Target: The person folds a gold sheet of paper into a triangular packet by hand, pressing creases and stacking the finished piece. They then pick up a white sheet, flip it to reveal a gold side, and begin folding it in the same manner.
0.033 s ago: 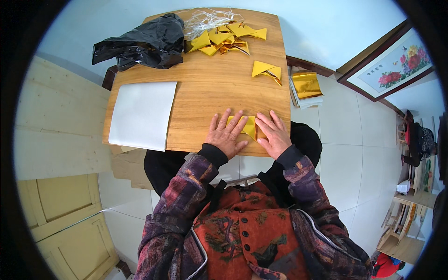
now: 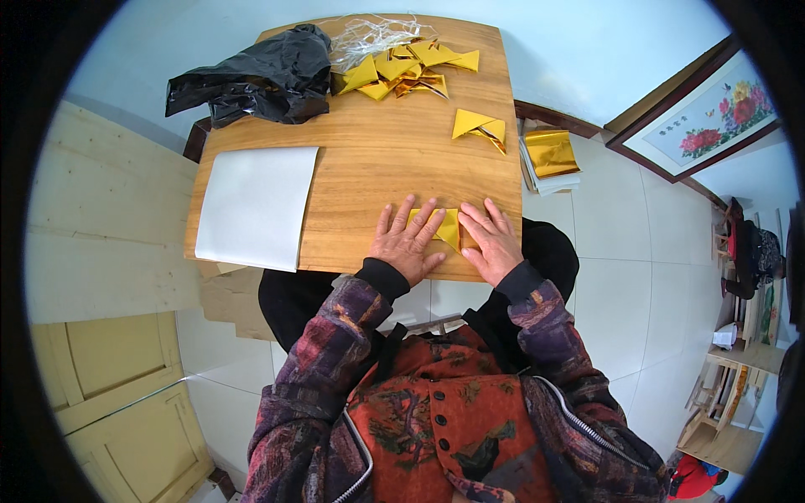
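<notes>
A folded piece of gold paper lies flat near the front edge of the wooden table. My left hand rests palm down over its left side, fingers spread and covering part of it. At the paper's right edge, my right hand is laid flat with its fingers stretched out. Neither hand grips anything. Farther up on the right sits a finished-looking gold paper fold. Several similar folds make a pile at the table's far side.
A stack of white sheets lies at the table's left. Behind it is a crumpled black plastic bag, beside tangled clear strands. Gold sheets sit atop a paper stack right of the table. A framed flower picture leans by the wall.
</notes>
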`<state>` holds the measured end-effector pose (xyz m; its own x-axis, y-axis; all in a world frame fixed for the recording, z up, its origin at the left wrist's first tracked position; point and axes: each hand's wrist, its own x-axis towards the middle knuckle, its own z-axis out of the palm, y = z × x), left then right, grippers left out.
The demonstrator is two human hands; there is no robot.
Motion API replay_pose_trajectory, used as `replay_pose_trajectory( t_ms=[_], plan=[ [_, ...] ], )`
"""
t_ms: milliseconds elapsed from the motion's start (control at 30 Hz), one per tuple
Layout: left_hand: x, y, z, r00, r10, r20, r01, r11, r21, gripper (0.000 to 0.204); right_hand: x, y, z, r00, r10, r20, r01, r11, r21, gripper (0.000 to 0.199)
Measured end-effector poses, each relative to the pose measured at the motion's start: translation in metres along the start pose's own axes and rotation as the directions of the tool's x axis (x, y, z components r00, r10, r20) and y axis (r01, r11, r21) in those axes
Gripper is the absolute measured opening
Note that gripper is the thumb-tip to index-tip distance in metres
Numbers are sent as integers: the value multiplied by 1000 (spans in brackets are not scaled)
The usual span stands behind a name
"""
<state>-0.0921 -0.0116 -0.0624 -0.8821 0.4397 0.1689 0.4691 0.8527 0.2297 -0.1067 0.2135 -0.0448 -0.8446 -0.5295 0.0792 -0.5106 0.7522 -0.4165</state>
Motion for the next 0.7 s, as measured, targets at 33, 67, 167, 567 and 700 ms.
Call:
replay_pose_trajectory(
  t_ms=[33, 67, 167, 567, 700],
  plan=[
    [0, 0, 0, 1000, -2, 1, 2, 1000, -3, 76, 0, 0, 2, 1000, 20, -1, -20, 1000, 3, 60],
    [0, -1, 0, 1000, 1, -5, -1, 1000, 1, 76, 1, -1, 4, 1000, 22, -19, -22, 1000, 11, 59],
    [0, -1, 0, 1000, 7, -6, -7, 1000, -4, 76, 1, -2, 9, 997, 38, -61, -37, 999, 26, 56],
    [0, 0, 0, 1000, 4, -12, -4, 1000, 9, 75, -8, -26, 23, 955, 104, -278, -57, 983, 173, 44],
    [0, 0, 1, 1000, 0, -10, 0, 1000, 4, 74, -12, -37, 30, 928, 118, -354, -49, 979, 197, 44]
  ],
)
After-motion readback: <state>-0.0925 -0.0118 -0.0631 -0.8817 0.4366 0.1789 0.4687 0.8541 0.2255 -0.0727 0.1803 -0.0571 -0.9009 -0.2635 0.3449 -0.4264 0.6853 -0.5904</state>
